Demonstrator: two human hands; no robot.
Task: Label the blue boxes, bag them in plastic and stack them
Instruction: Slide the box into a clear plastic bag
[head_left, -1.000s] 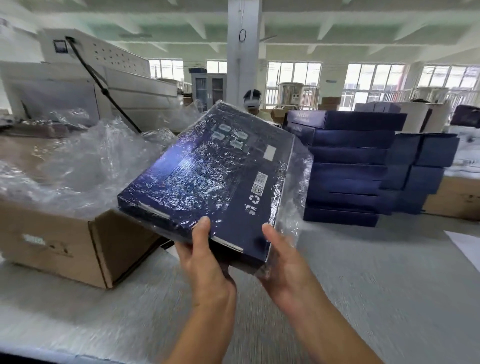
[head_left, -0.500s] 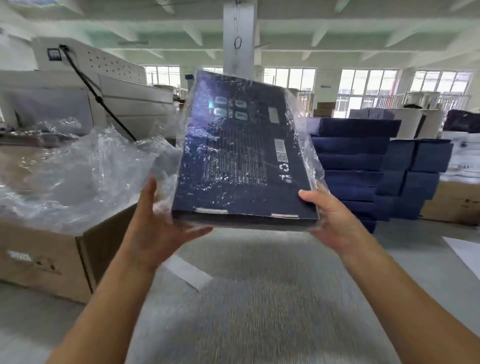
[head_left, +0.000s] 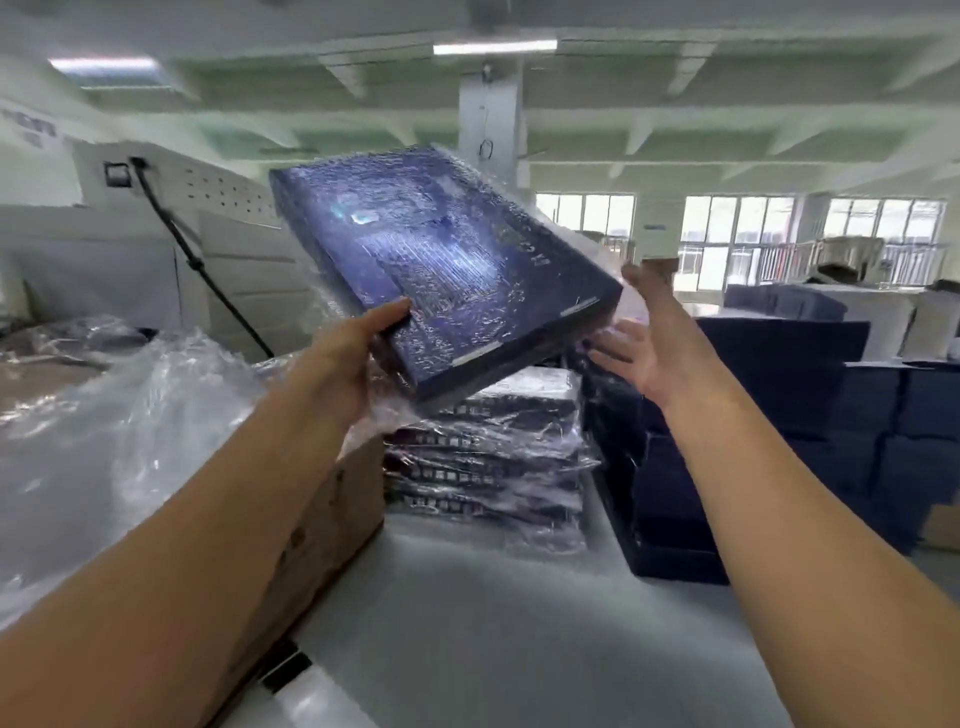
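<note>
Left fingers (head_left: 390, 314) gripping the tilted bagged blue box (head_left: 441, 260); right fingers (head_left: 643, 289) splayed, released, beside it.

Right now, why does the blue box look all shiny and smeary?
Head view: the plastic around the blue box reflects the ceiling light as pale glare; head view again: the box, left hand and right hand are streaked with motion blur.

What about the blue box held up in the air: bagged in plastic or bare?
Bagged. Crinkled clear plastic glints across the whole top of the blue box and trails loose past its lower and right edges.
</note>
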